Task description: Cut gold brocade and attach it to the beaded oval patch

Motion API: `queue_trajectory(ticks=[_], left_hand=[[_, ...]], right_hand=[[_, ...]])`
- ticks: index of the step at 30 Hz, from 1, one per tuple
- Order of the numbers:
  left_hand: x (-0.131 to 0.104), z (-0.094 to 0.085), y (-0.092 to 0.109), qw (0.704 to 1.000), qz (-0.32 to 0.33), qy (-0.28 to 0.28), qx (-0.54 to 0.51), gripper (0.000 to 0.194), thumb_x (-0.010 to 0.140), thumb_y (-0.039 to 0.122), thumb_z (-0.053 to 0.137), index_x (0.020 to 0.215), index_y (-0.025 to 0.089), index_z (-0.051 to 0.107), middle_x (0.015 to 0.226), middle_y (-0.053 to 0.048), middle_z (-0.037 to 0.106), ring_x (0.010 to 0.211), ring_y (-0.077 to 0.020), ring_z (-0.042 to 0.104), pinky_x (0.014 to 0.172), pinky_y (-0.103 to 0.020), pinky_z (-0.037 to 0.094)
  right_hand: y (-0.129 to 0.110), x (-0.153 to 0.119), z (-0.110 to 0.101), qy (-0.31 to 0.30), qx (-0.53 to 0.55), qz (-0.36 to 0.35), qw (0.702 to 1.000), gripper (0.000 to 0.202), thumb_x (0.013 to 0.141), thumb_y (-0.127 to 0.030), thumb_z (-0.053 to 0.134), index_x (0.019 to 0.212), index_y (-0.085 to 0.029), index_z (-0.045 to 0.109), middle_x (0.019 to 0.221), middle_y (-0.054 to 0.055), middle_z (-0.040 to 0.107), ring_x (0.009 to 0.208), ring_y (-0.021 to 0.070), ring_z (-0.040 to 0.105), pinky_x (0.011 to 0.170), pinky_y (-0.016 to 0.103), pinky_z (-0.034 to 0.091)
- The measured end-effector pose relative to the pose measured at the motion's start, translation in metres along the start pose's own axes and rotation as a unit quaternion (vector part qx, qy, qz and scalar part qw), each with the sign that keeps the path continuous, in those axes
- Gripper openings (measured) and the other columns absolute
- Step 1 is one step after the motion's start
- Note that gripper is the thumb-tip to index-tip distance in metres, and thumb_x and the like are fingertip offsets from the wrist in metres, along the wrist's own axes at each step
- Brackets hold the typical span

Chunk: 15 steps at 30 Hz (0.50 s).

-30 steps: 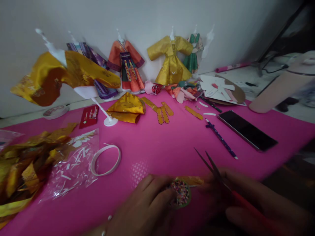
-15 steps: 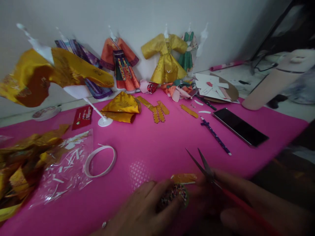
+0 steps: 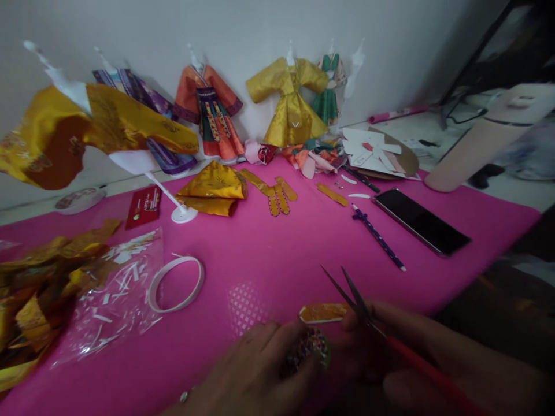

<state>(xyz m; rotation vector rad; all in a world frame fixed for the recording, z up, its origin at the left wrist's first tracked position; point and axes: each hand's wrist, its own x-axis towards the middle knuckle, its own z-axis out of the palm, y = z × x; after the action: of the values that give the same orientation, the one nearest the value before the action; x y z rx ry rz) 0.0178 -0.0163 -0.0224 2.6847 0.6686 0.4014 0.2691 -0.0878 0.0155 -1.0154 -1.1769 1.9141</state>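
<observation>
My left hand (image 3: pixel 255 370) is closed around a small round thing with a multicoloured speckled face (image 3: pixel 310 349) and a green edge. Much of it is hidden under my fingers. My right hand (image 3: pixel 411 346) grips red-handled scissors (image 3: pixel 364 312), their blades parted and pointing up and left over the pink table. Just beyond the round thing is a golden fabric strip (image 3: pixel 321 313) with a white edge. Its right end meets my right fingertips; whether they pinch it, I cannot tell. Dark blur hides the lower part of my right hand.
A pink-white tape ring (image 3: pixel 202 283) and a clear bag of white scraps (image 3: pixel 125 289) lie left, beside golden fabric scraps (image 3: pixel 39 289). A phone (image 3: pixel 420 222) and purple pen (image 3: pixel 379 240) lie right. Golden strips (image 3: pixel 280 199) lie mid-table. Small dressed forms (image 3: pixel 208 115) line the wall.
The scissors and my right hand have shifted slightly left in view. The golden strip sits a little higher and shows more of its white edge. My left hand keeps its hold.
</observation>
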Motion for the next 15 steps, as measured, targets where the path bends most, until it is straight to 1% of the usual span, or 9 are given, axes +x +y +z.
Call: queue_trajectory(ticks=[4, 8, 10, 12, 15], left_hand=[[0.0, 0.003, 0.001, 0.999, 0.03, 0.011, 0.026, 0.024, 0.099, 0.032, 0.05, 0.121, 0.029, 0.059, 0.101, -0.003, 0.072, 0.075, -0.0185, 0.067, 0.058, -0.024, 0.052], [0.003, 0.002, 0.001, 0.999, 0.032, 0.007, 0.033, 0.023, 0.1, 0.032, 0.049, 0.12, 0.03, 0.06, 0.096, -0.002, 0.072, 0.071, -0.0176, 0.066, 0.053, -0.023, 0.051], [0.005, 0.0, 0.002, 0.998, 0.046, 0.0, 0.047, 0.023, 0.099, 0.03, 0.049, 0.12, 0.028, 0.06, 0.099, -0.003, 0.072, 0.071, -0.0178, 0.066, 0.054, -0.024, 0.052], [0.006, -0.002, 0.001, 0.996, 0.065, -0.006, 0.054, 0.023, 0.098, 0.029, 0.051, 0.119, 0.028, 0.06, 0.102, -0.004, 0.072, 0.071, -0.0182, 0.066, 0.055, -0.024, 0.052], [0.005, -0.001, 0.001, 0.998, 0.054, 0.007, 0.031, 0.021, 0.097, 0.029, 0.054, 0.117, 0.029, 0.061, 0.1, -0.003, 0.072, 0.07, -0.0178, 0.065, 0.055, -0.024, 0.051]], right_hand=[[-0.004, 0.0, 0.001, 0.007, -0.001, 0.014, 1.0, 0.05, 0.094, -0.042, 0.064, 0.141, -0.033, 0.052, 0.124, 0.007, 0.065, 0.105, 0.0258, 0.065, 0.102, 0.044, 0.043], [-0.005, -0.002, 0.001, 0.013, -0.02, 0.022, 0.999, 0.053, 0.092, -0.045, 0.065, 0.141, -0.033, 0.052, 0.127, 0.008, 0.065, 0.105, 0.0272, 0.066, 0.105, 0.046, 0.041], [-0.007, -0.002, 0.002, 0.005, -0.024, 0.012, 1.0, 0.053, 0.093, -0.044, 0.065, 0.142, -0.031, 0.051, 0.131, 0.009, 0.063, 0.11, 0.0275, 0.064, 0.109, 0.048, 0.036], [-0.009, -0.001, 0.003, 0.004, -0.024, 0.0, 1.0, 0.051, 0.095, -0.041, 0.064, 0.143, -0.03, 0.05, 0.134, 0.009, 0.061, 0.12, 0.0276, 0.059, 0.113, 0.049, 0.031], [-0.012, 0.002, 0.004, 0.012, -0.014, 0.002, 1.0, 0.048, 0.096, -0.038, 0.064, 0.142, -0.032, 0.052, 0.139, 0.006, 0.059, 0.13, 0.0269, 0.052, 0.115, 0.048, 0.027]])
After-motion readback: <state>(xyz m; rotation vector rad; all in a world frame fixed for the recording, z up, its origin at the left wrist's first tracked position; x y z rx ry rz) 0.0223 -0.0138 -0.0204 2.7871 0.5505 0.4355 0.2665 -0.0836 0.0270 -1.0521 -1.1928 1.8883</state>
